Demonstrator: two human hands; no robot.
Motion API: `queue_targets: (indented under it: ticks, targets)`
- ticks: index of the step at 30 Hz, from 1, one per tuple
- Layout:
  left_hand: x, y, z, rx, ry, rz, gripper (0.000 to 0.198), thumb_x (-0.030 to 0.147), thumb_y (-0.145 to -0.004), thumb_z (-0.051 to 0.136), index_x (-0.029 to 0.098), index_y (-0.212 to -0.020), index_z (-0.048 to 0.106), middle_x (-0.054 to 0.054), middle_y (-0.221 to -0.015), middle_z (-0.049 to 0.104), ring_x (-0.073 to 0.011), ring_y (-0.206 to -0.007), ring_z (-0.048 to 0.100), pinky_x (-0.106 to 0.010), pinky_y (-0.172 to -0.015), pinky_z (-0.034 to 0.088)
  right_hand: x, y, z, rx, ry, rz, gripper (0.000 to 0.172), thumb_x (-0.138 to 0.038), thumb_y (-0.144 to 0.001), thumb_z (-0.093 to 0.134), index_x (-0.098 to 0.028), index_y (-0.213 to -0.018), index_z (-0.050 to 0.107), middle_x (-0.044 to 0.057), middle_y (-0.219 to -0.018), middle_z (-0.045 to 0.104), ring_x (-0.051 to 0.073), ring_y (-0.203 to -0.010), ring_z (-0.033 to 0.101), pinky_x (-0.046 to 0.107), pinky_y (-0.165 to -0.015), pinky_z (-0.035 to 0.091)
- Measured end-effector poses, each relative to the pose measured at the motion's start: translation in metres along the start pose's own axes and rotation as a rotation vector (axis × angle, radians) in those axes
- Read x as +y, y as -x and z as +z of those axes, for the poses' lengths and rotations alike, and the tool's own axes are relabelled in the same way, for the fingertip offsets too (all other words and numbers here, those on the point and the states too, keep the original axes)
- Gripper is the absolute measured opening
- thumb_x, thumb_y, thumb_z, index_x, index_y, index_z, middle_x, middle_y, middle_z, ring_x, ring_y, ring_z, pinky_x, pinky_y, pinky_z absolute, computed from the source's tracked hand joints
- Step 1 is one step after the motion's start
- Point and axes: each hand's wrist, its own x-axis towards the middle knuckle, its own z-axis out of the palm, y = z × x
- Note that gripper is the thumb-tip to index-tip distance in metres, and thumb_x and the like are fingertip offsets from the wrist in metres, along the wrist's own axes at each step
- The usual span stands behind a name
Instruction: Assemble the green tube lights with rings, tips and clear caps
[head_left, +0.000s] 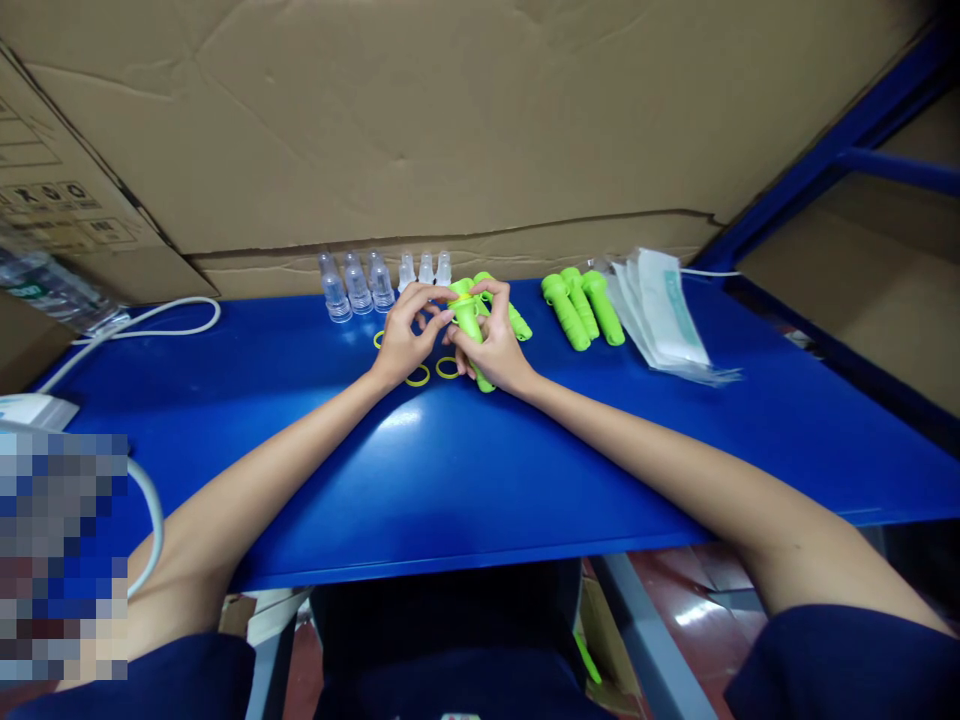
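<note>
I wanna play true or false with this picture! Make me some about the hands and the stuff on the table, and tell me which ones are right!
1. The right hand is holding a green tube. True.
2. The left hand is waving high above the table. False: its fingers are right by the green tube's wide end.
3. Yellow rings lie on the table. True.
4. The table is red. False: it is a blue table.
5. The tall clear pieces are to the left of both hands. True.
6. The white packets are at the far left. False: the white packets are on the right, beside some other green tubes.
</note>
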Motion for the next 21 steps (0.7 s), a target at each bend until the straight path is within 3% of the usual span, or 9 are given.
queue_targets:
  ticks: [9,16,18,21]
  targets:
    - [0.003,0.001,0.004,0.073,0.073,-0.076,0.031,0.047,-0.093,0.064,0.021,-0.109,0.061,-0.006,-0.104,0.069,-0.0113,-0.076,0.066,-0.022,-0.059,0.047,0.011,-0.007,-0.003,-0.04,-0.111,-0.006,0.053,-0.047,-0.086,0.071,-0.029,-0.107,0.026,-0.007,-0.08,0.057,0.009,-0.039,0.05,0.021,-0.031,0.043]
    - [0.002,0.0,0.002,0.09,-0.038,-0.026,0.03,0.048,-0.094,0.063,0.021,-0.109,0.065,-0.007,-0.112,0.067,-0.0133,-0.083,0.066,-0.023,-0.061,0.047,0.02,-0.015,-0.006,-0.021,-0.088,-0.047,0.045,-0.055,-0.09,0.064,-0.025,-0.11,0.037,0.003,-0.098,0.064,0.013,-0.063,0.064,0.023,-0.045,0.054]
    - [0.001,0.001,0.002,0.112,-0.054,-0.019,0.031,0.048,-0.093,0.065,0.022,-0.108,0.065,-0.006,-0.111,0.066,-0.0129,-0.082,0.066,-0.024,-0.061,0.047,0.016,-0.013,-0.005,-0.043,-0.062,-0.031,0.046,-0.058,-0.092,0.061,-0.024,-0.115,0.04,0.003,-0.093,0.065,0.013,-0.06,0.064,0.023,-0.045,0.053]
    - [0.001,0.001,0.003,0.13,-0.049,-0.026,0.029,0.048,-0.092,0.065,0.022,-0.104,0.064,-0.005,-0.106,0.066,-0.013,-0.081,0.065,-0.024,-0.061,0.046,0.009,-0.006,-0.003,-0.061,-0.04,-0.024,0.054,-0.061,-0.094,0.059,-0.027,-0.127,0.034,0.0,-0.086,0.066,0.012,-0.051,0.059,0.025,-0.042,0.052]
